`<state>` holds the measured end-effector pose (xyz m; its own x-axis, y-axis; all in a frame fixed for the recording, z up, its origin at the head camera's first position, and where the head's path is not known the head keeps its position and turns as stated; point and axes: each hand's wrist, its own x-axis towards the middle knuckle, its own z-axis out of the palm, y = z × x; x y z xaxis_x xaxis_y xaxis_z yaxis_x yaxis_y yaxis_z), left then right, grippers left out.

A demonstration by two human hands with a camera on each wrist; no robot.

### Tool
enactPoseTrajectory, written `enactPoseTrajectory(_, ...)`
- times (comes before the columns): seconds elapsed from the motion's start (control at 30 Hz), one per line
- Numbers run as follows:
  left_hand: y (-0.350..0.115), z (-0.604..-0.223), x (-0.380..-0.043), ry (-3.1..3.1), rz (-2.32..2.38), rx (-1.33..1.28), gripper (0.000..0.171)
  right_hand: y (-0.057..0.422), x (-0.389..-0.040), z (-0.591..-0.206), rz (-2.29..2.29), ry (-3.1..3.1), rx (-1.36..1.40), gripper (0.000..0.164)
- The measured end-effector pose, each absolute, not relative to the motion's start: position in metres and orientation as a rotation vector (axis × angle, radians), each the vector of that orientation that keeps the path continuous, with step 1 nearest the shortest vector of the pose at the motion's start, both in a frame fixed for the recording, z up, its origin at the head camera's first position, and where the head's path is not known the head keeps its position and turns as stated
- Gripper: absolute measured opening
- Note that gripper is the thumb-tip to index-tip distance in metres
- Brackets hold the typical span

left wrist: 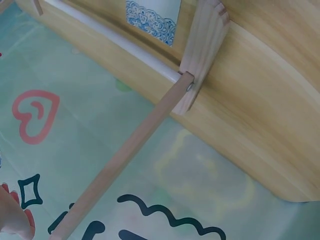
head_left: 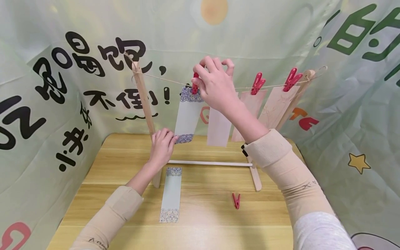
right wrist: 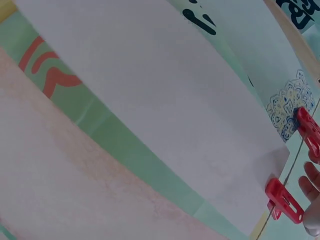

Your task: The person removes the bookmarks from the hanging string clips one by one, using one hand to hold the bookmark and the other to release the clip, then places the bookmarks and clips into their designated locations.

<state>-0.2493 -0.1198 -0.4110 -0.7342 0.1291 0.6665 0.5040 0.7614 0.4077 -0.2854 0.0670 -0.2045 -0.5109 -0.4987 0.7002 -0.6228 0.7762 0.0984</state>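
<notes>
My right hand is up at the string, pinching a red clothespin at the top of a pale blue card with blue lace-patterned ends. Down at the card's lower left corner, my left hand pinches its edge between thumb and fingers. Just right of it hangs a plain whitish card. Its red clothespin shows in the right wrist view but is hidden behind my hand in the head view. In the left wrist view only some fingers of my left hand appear at the lower left.
The string runs between two wooden posts, joined low by a white rod. Two pinkish cards hang at the right under red clothespins. On the wooden table lie another patterned card and a loose red clothespin.
</notes>
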Motion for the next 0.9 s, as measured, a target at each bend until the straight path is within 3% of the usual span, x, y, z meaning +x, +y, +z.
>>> enactPoseTrajectory(0.3, -0.1191, -0.4076, -0.2464, -2.352, -0.792, -0.467, 0.017, 0.0643, -0.2886, -0.2080, 0.365, -2.087, 0.834, 0.016)
enactPoseTrajectory(0.9, -0.1209, -0.4091, -0.2462, -2.340, -0.814, -0.456, 0.017, 0.0665, -0.2889, -0.2090, 0.459, -1.864, 0.806, 0.023)
